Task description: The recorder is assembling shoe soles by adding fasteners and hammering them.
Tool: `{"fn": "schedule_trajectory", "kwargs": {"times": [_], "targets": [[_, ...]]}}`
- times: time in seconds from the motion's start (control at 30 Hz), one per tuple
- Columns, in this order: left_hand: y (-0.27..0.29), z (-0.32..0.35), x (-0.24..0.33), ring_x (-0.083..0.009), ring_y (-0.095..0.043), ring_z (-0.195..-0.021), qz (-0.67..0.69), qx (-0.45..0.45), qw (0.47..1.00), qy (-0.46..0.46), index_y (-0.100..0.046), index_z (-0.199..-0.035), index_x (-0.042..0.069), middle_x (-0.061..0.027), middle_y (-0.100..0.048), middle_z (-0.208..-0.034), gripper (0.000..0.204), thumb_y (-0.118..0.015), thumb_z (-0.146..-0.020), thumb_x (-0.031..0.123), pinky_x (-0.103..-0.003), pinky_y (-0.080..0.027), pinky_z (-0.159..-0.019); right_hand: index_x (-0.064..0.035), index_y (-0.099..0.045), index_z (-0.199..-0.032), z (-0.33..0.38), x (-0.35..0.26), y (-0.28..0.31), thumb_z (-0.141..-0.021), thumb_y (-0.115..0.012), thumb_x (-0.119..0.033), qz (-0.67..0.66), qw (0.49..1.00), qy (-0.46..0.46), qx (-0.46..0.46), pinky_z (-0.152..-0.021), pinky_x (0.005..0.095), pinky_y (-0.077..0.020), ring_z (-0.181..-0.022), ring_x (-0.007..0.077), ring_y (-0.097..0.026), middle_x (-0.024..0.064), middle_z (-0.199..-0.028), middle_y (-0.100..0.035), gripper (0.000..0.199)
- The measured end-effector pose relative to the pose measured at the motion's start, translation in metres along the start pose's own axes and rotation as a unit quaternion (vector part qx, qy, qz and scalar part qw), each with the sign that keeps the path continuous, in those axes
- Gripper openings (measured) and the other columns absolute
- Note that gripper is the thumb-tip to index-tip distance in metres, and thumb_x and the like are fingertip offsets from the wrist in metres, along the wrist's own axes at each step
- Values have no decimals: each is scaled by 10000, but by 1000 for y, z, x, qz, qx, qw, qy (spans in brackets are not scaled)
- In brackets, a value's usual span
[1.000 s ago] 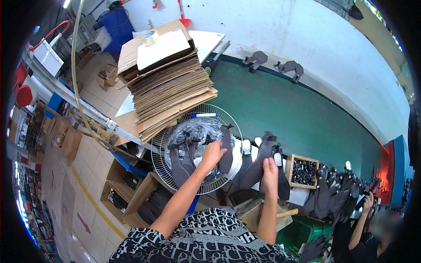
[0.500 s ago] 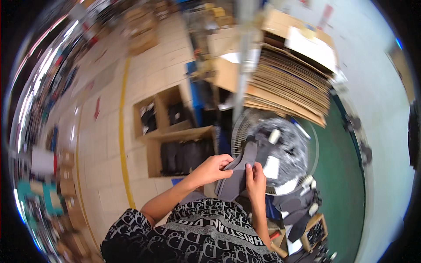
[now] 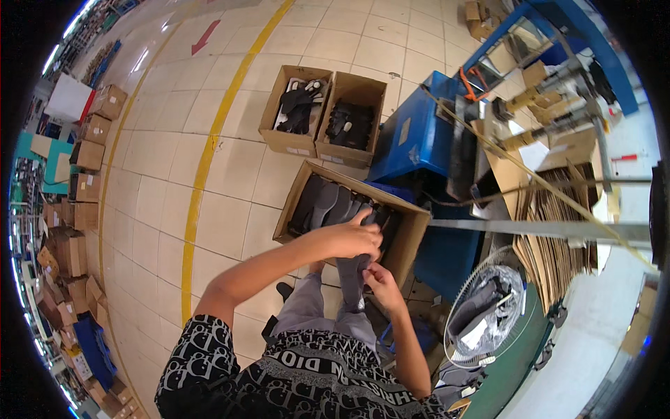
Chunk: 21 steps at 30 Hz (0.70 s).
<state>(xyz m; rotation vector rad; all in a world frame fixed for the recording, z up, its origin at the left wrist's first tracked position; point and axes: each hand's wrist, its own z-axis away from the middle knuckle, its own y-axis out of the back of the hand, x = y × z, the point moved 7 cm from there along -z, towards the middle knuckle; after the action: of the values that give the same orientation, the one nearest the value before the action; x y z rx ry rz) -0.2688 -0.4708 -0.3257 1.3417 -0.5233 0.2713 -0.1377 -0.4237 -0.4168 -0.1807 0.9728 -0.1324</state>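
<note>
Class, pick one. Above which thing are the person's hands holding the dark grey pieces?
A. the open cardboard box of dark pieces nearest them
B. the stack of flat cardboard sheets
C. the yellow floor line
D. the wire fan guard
A: both hands, left hand and right hand, grip dark grey pieces at the near edge of the open cardboard box.

Left hand (image 3: 356, 237) and right hand (image 3: 380, 281) both grip a dark insole (image 3: 351, 274) above open cardboard box (image 3: 412, 237); wire fan guard (image 3: 488, 307) at 4 o'clock.
</note>
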Motion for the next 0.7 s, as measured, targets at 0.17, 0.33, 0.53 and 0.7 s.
{"fn": "schedule_trajectory", "kwargs": {"times": [0.17,0.33,0.53,0.7], "targets": [[-148,51,-128,-361,-368,-1302,240,451,690,512,-446,-1318,-3,-212,-373,-1413,659,-673,-845,396,-488,-267,-1083,-33,-576,-1057,-106,72,18,-982,-479,-150,-214,962,28,169,-668,217,-433,-766,57,-545,-36,-882,-611,169],[-305,1,-195,-305,-488,-1171,607,312,512,522,-486,-1263,-10,-160,-519,-1271,569,-663,-862,353,-416,-375,-995,77,-477,-1284,-194,163,57,-980,-496,-167,-181,945,-52,268,-820,308,-455,-932,164,-557,93,-1119,-595,390],[-311,-45,-250,-148,-596,-799,615,219,604,457,-565,-1120,19,-47,-636,-946,233,-598,-906,104,-316,-507,-643,-45,-599,-1099,-228,194,127,-966,-488,-74,-134,938,-19,318,-506,235,-343,-569,45,-427,-37,-745,-560,176],[-306,-41,-287,-195,-640,-770,533,271,642,480,-615,-1061,19,-153,-681,-893,265,-689,-822,106,-347,-495,-720,-18,-587,-1133,-234,215,167,-955,-501,-70,125,867,-131,465,-630,261,-440,-707,125,-551,29,-889,-644,204]]}}
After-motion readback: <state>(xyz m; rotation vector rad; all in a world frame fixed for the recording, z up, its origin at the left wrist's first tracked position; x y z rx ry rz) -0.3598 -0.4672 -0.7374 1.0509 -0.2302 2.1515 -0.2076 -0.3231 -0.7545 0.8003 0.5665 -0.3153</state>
